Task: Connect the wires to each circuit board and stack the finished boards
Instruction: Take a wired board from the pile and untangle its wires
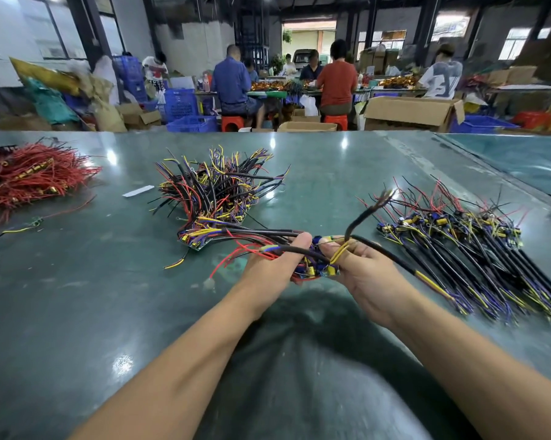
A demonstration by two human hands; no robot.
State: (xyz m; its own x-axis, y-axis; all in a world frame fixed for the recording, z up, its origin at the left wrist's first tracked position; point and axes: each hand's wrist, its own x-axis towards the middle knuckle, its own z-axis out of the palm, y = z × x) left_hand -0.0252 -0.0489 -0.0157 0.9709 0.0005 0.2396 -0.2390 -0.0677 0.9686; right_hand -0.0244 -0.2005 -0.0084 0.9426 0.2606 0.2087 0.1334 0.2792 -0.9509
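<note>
Both hands meet over the middle of the green table (77,306). My left hand (274,265) grips a small bundle of circuit boards (315,271) with red, black and yellow wires fanning left. My right hand (366,271) pinches a black sleeved wire (391,258) with yellow and blue ends, touching the bundle. One black wire end (371,209) curls upward above the hands. A tangled stack of wired boards (217,198) lies just beyond. To the right lies a row of boards with black leads (464,246).
A heap of red wires (29,176) sits at the far left, with a white strip (138,191) and a loose yellow wire (20,229) nearby. Several people work at tables beyond the far edge, among cardboard boxes (410,114) and blue crates (180,104).
</note>
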